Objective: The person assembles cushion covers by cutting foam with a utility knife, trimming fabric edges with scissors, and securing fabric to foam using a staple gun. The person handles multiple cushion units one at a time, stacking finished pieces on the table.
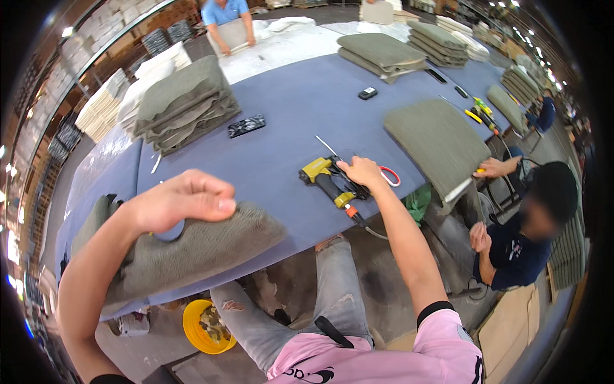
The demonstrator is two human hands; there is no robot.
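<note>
My left hand (pixel 182 201) is raised above a grey-green ribbed cushion (pixel 211 253) at the table's near left edge. Its thumb and fingers are pressed together, and anything between them is hidden. On the blue table, my right hand (pixel 362 173) closes over a pair of scissors (pixel 391 175); a red loop handle sticks out to its right and the silver blade points away to the left. Touching distance from that hand lies a yellow and black air stapler (pixel 323 179), its hose (pixel 364 224) running off the near edge.
Stacked grey-green cushion covers (pixel 185 102) stand at the left, by a patterned phone (pixel 246 126). Another stack (pixel 384 51) lies farther back. At right, a co-worker (pixel 527 224) touches a flat cushion (pixel 438 144). A yellow bucket (pixel 208 326) sits below; another person (pixel 227 25) works across.
</note>
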